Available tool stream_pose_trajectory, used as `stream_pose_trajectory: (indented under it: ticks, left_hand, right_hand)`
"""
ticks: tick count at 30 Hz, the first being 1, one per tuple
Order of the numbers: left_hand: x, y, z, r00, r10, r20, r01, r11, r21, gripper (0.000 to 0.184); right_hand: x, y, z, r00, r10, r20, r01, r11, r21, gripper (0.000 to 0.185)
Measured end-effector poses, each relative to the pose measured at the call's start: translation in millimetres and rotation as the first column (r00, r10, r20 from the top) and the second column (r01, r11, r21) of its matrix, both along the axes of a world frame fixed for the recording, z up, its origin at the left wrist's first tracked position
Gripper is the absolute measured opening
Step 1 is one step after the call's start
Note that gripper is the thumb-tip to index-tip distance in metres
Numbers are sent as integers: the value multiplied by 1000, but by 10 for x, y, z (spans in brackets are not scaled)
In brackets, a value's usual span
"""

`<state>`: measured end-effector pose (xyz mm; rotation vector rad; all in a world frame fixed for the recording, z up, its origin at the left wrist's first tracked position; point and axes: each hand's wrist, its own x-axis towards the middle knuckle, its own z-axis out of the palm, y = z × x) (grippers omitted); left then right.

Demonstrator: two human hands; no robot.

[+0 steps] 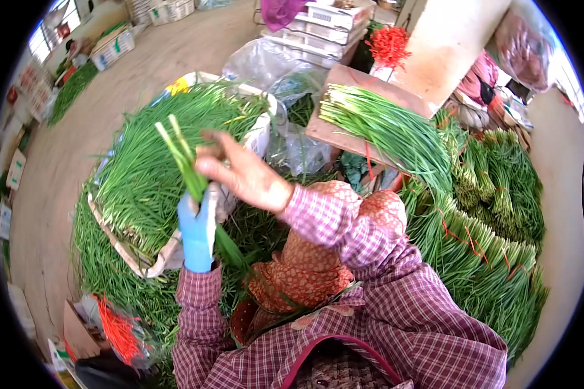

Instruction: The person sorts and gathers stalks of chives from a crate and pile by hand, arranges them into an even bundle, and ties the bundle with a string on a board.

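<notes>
Blue material covers the left hand [198, 227], which is closed around a small bunch of slender, pale-ended green stalks [183, 159], held slanting with the pale ends up, over the right-hand side of a wide, white-lined basket [161, 264]. The bare right hand [246, 174] is beside the bunch, its fingers apart and blurred; whether they touch the stalks I cannot tell. Long, loose green leaves [156, 168] fill that basket in a heap, and more loose greenery [120, 285] lies around its near side. Right of the basket, past a crumpled clear plastic bag [302, 152], is a flat brown board [324, 129] bearing a layer of green stalks with whitish ends [383, 123], their leaves hanging over the far right edge. Just behind the board is a bunch of bright red strips [388, 47]. Farther right of the basket lie green bundles bound with red ties [499, 175], and nearer the person is a long row of cut-ended green bundles [486, 259]. Stacked white plastic crates [334, 29] stand beyond the basket, to its right. Near the basket's lower right are the person's knees in orange floral cloth [311, 259], with purple checked sleeves [383, 246] reaching forward.
</notes>
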<state>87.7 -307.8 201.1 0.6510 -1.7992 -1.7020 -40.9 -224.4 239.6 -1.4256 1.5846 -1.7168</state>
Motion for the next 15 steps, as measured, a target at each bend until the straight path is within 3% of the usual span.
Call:
stream_pose_trajectory:
  ticks: [1, 2, 3, 4, 6, 7, 9, 10, 11, 12, 14, 15]
  left_hand:
    - [-51, 6, 7, 1000, -15, -5, 15, 1000, -5, 23]
    - [-100, 19, 12, 996, 85, 11, -77, 940, -332, 27]
    - [-140, 41, 16, 983, 183, -9, -149, 769, -621, 31]
    - [-177, 72, 36, 985, 169, -10, -139, 769, -624, 31]
    - [-264, 156, 99, 969, 245, 18, -139, 606, -783, 33]
    - [-335, 209, 114, 974, 222, -51, -175, 588, -790, 32]
    - [-423, 334, 208, 983, 180, 22, -103, 656, -748, 34]
    - [-466, 383, 244, 985, 144, 93, -40, 718, -695, 35]
    - [-521, 410, 235, 993, 100, 62, -22, 676, -737, 33]
    - [-588, 463, 165, 993, 102, 65, -29, 725, -688, 29]
    - [-662, 435, -13, 988, 12, 157, 93, 757, -646, 29]
    - [-698, 374, -235, 994, 41, 103, 54, 630, -775, 27]
  right_hand:
    - [64, 37, -90, 989, -45, -142, 45, 999, -8, 69]
    - [139, 64, -184, 956, -89, -278, 87, 996, -19, 66]
    - [222, 90, -200, 964, -95, -247, 107, 993, 38, 59]
    - [254, 91, -206, 967, -157, -202, 150, 987, -54, 50]
    - [205, 135, -147, 951, -246, -184, 216, 961, -171, 47]
    - [173, 157, -115, 949, -257, -184, 226, 959, -174, 47]
    - [79, 185, -30, 987, -129, 100, 153, 945, -291, 45]
    - [25, 232, 89, 970, -166, 179, 219, 917, -334, 40]
    - [-90, 271, 212, 944, -115, 310, 239, 885, -400, 40]
    - [-243, 326, 351, 901, -50, 431, 267, 847, -460, 41]
    - [-622, 630, 713, 903, -248, 350, 399, 786, -472, 43]
    - [-786, 802, 936, 870, -426, 247, 489, 692, -530, 42]
